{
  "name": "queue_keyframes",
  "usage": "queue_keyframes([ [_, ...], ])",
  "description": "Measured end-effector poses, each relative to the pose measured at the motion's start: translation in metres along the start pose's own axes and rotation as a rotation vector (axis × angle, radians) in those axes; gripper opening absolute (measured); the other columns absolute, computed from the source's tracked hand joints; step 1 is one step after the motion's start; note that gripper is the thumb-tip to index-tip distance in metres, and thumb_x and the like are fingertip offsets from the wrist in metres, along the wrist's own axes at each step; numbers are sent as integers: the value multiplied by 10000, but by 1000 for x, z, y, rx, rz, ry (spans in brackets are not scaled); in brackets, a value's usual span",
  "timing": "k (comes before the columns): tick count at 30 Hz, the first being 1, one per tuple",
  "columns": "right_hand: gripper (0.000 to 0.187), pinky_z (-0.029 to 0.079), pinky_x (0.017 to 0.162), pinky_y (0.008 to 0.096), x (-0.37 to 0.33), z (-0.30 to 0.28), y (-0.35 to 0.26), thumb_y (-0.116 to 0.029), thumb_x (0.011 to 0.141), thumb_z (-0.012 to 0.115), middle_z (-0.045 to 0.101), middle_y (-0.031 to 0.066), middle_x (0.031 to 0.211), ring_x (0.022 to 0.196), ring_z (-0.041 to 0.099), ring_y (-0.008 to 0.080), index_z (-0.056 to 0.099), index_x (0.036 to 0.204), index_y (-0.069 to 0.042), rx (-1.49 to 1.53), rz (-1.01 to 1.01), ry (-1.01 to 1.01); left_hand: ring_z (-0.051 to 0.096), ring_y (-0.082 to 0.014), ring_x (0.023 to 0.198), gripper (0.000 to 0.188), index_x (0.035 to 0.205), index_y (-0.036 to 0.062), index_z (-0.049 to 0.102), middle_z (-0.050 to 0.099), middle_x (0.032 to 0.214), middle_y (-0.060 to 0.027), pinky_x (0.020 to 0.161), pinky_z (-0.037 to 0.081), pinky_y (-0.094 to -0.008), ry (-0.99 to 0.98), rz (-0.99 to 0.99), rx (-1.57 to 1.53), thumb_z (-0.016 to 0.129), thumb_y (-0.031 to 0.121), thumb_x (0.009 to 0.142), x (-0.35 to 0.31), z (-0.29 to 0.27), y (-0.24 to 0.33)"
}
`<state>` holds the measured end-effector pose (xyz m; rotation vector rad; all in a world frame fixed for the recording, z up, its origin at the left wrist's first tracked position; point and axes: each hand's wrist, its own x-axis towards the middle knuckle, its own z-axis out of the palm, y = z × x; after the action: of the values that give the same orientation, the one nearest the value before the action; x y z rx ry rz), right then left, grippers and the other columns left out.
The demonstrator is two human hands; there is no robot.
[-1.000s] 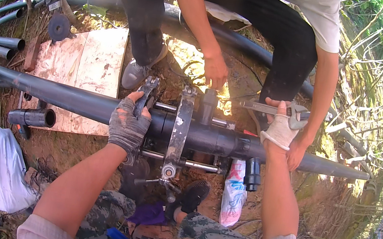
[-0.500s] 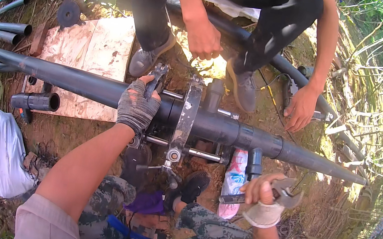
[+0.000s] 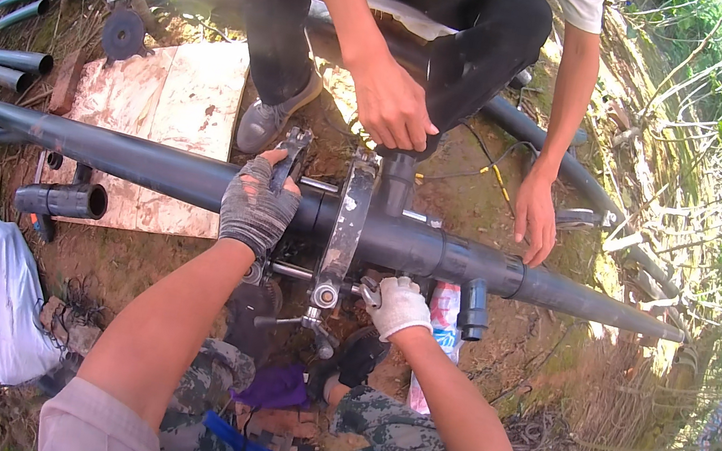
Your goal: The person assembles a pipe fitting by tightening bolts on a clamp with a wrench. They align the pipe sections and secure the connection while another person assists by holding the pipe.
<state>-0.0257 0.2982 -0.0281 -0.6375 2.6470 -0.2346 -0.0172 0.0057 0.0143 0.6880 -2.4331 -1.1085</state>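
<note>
A long black plastic pipe (image 3: 144,153) with a branched fitting (image 3: 403,240) runs across in front of me. A metal pipe clamp frame (image 3: 348,223) encircles it near the middle. My left hand (image 3: 259,208), in a grey fingerless glove, is closed around the upper part of the frame's left clamp ring (image 3: 292,157). My right hand (image 3: 400,308), in a whitish glove, is below the fitting, beside the frame's lower rod. It is closed on an adjustable wrench (image 3: 369,292); only a bit of grey metal shows past the fingers, the remainder being hidden.
A co-worker crouches opposite, one hand (image 3: 397,107) at the fitting's upright branch, the other (image 3: 534,218) by the pipe's right part. A wooden board (image 3: 164,88) lies under the pipe. A short pipe fitting (image 3: 60,199) and white bag (image 3: 0,299) are left; brush is right.
My right hand has moved left and up with the wrench, from the lower right to below the fitting. The co-worker has leaned in, one hand now at the upright branch. My left hand stays put.
</note>
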Motion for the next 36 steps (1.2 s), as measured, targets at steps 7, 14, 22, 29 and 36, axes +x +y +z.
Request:
queue_keyframes([
  [7, 468, 524, 957, 464, 25, 7, 11, -430, 902, 653, 694, 241, 1148, 1093, 660, 395, 644, 1168, -45, 63, 45, -73, 692, -339, 957, 450, 1279, 77, 629, 712, 1050, -195, 905, 533, -408, -24, -12, -51, 655, 175, 840, -1, -1, 2],
  [14, 538, 512, 963, 477, 30, 11, -13, -493, 879, 637, 714, 239, 1125, 1090, 677, 397, 618, 1191, -55, 5, 247, -188, 699, -321, 978, 432, 1271, 64, 636, 712, 1074, -205, 910, 537, -382, -37, -22, -19, 659, 141, 847, 1, 0, 1],
  [22, 507, 477, 982, 486, 28, 23, -24, -491, 843, 656, 727, 197, 1109, 1098, 676, 354, 648, 1141, -82, -111, 273, -158, 692, -348, 960, 422, 1258, 60, 635, 718, 1043, -202, 907, 538, -410, -38, -29, -17, 655, 189, 856, 5, 0, -1],
  [29, 490, 489, 968, 475, 25, 22, -24, -476, 837, 657, 723, 206, 1088, 1061, 687, 364, 652, 1120, -76, -90, 252, -109, 690, -362, 997, 411, 1252, 77, 637, 709, 1078, -219, 925, 538, -412, -51, -16, -2, 660, 192, 859, 6, -1, 0],
  [36, 443, 493, 930, 490, 23, 31, -15, -458, 827, 681, 734, 190, 1005, 997, 697, 369, 664, 1058, -80, -63, 180, -23, 405, -354, 1439, 609, 1356, 158, 615, 585, 1418, -143, 1211, 246, -538, -186, 537, 788, 759, 420, 825, 20, -15, 29],
])
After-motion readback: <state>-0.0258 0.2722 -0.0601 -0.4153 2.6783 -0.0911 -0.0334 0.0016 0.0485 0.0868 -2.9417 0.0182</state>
